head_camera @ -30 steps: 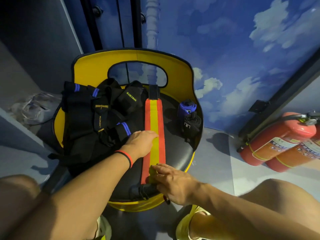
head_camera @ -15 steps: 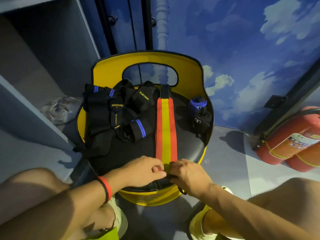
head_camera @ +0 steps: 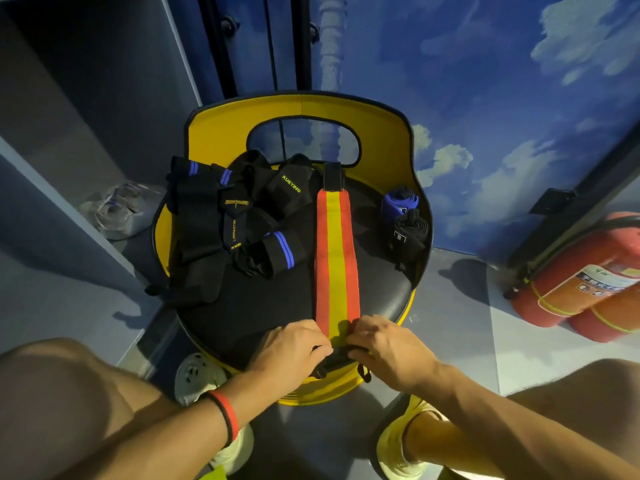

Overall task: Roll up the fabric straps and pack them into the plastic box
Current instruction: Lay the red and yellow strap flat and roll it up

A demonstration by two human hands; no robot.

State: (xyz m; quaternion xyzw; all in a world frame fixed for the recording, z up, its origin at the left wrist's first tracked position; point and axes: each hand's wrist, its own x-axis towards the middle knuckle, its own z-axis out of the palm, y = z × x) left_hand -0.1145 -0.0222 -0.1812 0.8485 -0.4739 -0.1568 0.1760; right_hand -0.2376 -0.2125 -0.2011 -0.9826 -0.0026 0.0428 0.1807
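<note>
Tightness in the first turn looks like what matters most here: the red-and-yellow strap (head_camera: 337, 258) lies flat along the chair seat (head_camera: 263, 313) from its near edge towards its far edge, and a roll begun loose or skewed at the near end would probably cone out sideways as it travels. The start therefore wants to be folded small and square to the strap's length, with even pressure from both sides and the stripes kept in line. Both hands are at the seat's near edge, backs up, with the forearms coming in from either side. The left hand (head_camera: 294, 348), with a red-and-black band (head_camera: 225, 415) on its wrist, curls its fingers onto the strap's near end from the left, and the right hand (head_camera: 388, 348) meets it from the right with fingers likewise curled, so the two pinch the dark near end between them. Whether any turn is already made under the fingers cannot be told. Beyond them the strap runs smooth and unrolled to a black tab (head_camera: 333, 176) at the seat's far edge. A heap of black straps (head_camera: 221, 230) lies loose on the left half of the seat, some with blue stripes. At the far right edge a blue roll (head_camera: 400, 206) and a black roll (head_camera: 410, 233) sit touching, both already wound. Off the seat's far left edge lies a clear plastic thing (head_camera: 117, 209) — possibly the box, too blurred to say.
</note>
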